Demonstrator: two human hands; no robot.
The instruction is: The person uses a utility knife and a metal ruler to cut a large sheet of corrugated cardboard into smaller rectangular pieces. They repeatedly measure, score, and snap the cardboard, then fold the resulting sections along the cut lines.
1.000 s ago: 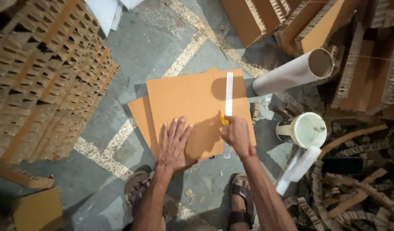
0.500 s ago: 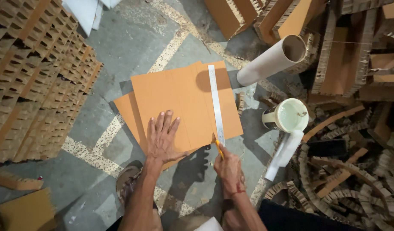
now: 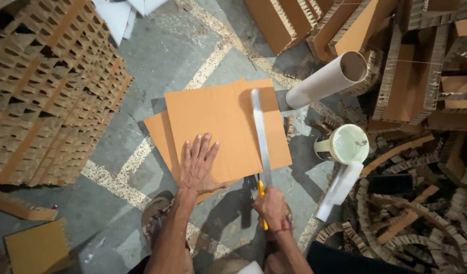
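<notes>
Near, the right hand (image 3: 270, 208) is closed tight around a small yellow knife (image 3: 261, 192), just off the card's near edge. A bit farther, the left hand (image 3: 198, 163) lies flat with fingers spread, pressing the brown cardboard sheet (image 3: 213, 122) on the floor. A long metal ruler (image 3: 260, 133) lies on it. The card looks light, thin and bendy, so press it flat. Far right is a cardboard tube (image 3: 325, 78).

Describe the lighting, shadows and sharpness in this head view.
Head view: even light, no glare; a soft shadow falls from the cardboard tube onto the cardboard sheet; left hand, right hand and ruler look sharp; the honeycomb stack bends with wide-angle distortion near the edge.
</notes>
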